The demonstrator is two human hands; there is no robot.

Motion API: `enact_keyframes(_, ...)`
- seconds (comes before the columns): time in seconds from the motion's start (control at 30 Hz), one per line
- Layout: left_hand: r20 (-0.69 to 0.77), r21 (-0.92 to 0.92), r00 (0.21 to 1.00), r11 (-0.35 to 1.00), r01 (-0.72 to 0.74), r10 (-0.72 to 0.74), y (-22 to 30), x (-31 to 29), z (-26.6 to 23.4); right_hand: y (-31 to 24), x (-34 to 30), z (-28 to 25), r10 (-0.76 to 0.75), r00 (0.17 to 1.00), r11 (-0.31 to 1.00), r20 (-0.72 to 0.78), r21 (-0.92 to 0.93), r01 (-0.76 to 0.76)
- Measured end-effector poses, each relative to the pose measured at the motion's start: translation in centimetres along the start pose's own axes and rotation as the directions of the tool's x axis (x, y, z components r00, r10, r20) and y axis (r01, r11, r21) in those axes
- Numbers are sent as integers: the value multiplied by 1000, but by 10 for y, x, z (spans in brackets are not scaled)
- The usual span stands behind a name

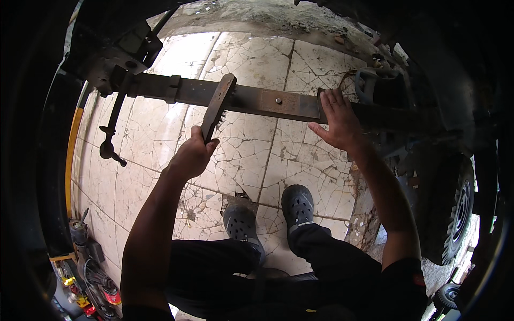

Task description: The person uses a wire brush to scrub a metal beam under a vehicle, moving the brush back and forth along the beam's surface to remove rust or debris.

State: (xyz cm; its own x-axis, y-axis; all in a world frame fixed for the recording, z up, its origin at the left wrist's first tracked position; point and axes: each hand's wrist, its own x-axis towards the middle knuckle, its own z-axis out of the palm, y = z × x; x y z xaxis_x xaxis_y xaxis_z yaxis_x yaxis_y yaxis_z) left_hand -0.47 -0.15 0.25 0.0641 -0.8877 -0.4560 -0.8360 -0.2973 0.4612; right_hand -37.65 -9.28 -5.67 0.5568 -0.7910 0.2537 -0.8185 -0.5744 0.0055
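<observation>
Your left hand (pixel 194 157) is closed around the near end of the long, straight brown wooden-backed brush with dark bristles (pixel 218 104), thumb along its right side. Your right hand (pixel 338 122) encloses nothing: its fingers lie together over the long, flat, dark metal bar (pixel 246 100), thumb spread past the bar's near edge.

Location: the brush crosses the bar at a slant, its far end beyond the bar's far edge, its held end beyond the near edge. Whether the bristles touch metal cannot be told.

Handling, as judged: the brush should be light and stiff, its back unlikely to slip in a dry palm; hold it by the bare near end, clear of the bristles, which look scratchy. The bar should be heavy, rigid and hard to damage; steady it by the top face and mind the edges, possibly sharp.

Materials: the brush back is worn and squared. The bar carries a rust-brown, grainy patch with a round, pale metal bolt head (pixel 278 100), a step beside your right fingers, and a dark metal clamp band (pixel 173 89) toward its left end. Below lies the cream, heavily cracked tile floor (pixel 241 150).
</observation>
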Motion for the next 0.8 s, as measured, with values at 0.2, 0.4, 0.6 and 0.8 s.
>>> enact_keyframes(0.2,-41,-14,998,999,-49,48,-2,3,5,9,1,8,6,1000,999,31,-44,-5)
enact_keyframes(0.4,-54,-8,997,998,-59,58,-6,3,5,-42,-3,21,-54,996,998,-77,-22,52)
enact_keyframes(0.6,-17,-27,1000,1000,-5,5,-2,1,1,-48,12,26,48,996,996,-72,-78,-53)
enact_keyframes(0.8,-26,24,1000,1000,-3,4,4,-2,2,-46,10,30,-1,998,1000,-58,-21,0)
